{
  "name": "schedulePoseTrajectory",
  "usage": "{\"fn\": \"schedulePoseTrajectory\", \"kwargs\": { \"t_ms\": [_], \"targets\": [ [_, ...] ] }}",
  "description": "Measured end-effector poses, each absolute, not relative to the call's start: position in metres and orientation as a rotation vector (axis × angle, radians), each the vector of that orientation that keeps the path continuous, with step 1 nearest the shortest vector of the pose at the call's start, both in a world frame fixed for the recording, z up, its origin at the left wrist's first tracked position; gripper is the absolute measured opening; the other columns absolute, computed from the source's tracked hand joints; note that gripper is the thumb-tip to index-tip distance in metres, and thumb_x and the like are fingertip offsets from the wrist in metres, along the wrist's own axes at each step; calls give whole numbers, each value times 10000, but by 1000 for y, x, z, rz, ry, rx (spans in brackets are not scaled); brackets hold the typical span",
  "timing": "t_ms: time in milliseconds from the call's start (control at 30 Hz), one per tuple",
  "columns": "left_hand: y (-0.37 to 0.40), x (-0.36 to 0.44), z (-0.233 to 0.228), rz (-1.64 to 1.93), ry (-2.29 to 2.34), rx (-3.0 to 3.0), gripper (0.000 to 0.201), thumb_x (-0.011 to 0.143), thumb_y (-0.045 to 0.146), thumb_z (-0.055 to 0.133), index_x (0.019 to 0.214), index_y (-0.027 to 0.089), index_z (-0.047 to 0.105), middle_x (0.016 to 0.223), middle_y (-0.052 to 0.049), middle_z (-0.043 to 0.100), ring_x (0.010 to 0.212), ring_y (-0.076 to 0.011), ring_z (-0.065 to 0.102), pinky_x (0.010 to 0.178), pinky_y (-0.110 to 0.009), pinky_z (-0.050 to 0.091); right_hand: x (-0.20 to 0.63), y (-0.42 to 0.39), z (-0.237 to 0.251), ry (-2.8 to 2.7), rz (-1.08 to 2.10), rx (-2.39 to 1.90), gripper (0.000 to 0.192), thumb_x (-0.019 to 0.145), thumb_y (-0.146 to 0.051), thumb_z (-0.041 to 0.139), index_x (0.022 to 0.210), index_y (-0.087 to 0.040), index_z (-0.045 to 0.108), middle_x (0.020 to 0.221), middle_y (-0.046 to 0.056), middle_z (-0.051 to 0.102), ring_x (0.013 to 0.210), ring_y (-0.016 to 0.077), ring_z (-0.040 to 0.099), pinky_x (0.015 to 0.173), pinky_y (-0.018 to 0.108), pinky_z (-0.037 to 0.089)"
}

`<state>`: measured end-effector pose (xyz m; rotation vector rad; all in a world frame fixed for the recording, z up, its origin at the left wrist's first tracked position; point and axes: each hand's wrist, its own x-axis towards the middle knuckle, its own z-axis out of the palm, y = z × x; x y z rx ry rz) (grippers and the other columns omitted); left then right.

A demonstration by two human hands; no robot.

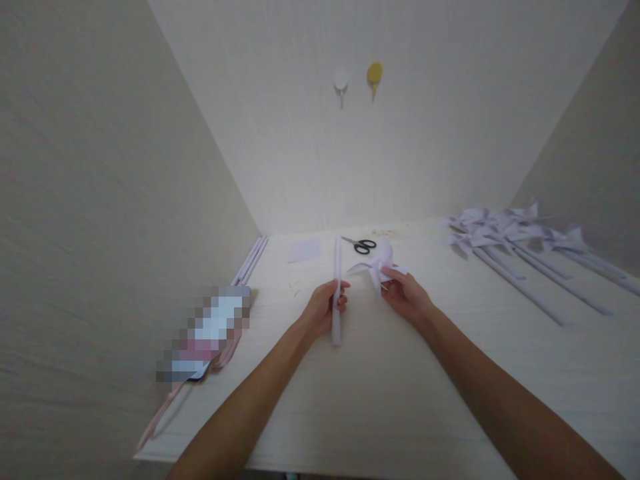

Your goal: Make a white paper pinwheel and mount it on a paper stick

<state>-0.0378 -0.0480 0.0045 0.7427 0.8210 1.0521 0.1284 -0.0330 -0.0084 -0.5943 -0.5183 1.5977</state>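
My left hand is closed around a rolled white paper stick, which stands nearly upright in the picture. To its right, my right hand pinches a folded white paper pinwheel with curved blades. The stick and the pinwheel are apart from each other. Just beyond the pinwheel lie scissors with black handles. A square white paper sheet rests to the left of the stick.
Several finished paper pinwheels on sticks lie at the right. More paper sticks lean by the left wall, behind a blurred-out phone-like object with a pink strap. White and yellow hooks are on the back wall.
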Motion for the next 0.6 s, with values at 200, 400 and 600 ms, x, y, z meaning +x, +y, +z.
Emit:
{"fn": "schedulePoseTrajectory", "kwargs": {
  "t_ms": [200,400,600],
  "targets": [
    [-49,-40,-2,1112,861,908,208,686,318,540,747,121,518,534,51,375,423,-35,388,381,-159,273,130,-32,-9,-489,1604,-606,168,598,-78,632,720,-177,573,680,-35,659,598,89,605,562,178,503],
    [-48,-40,-3,1178,902,1003,226,708,353,498,742,131,522,491,68,344,391,-30,328,370,-168,242,132,-32,-8,-486,1591,-648,159,612,-79,604,738,-170,571,691,-16,673,615,106,619,607,205,524],
    [-47,-41,-5,1159,923,1055,230,735,345,451,749,130,533,439,69,344,368,-35,307,365,-176,232,133,-33,-7,-478,1574,-655,165,621,-57,583,743,-166,566,712,-6,672,636,104,619,628,203,524]
  ]
}}
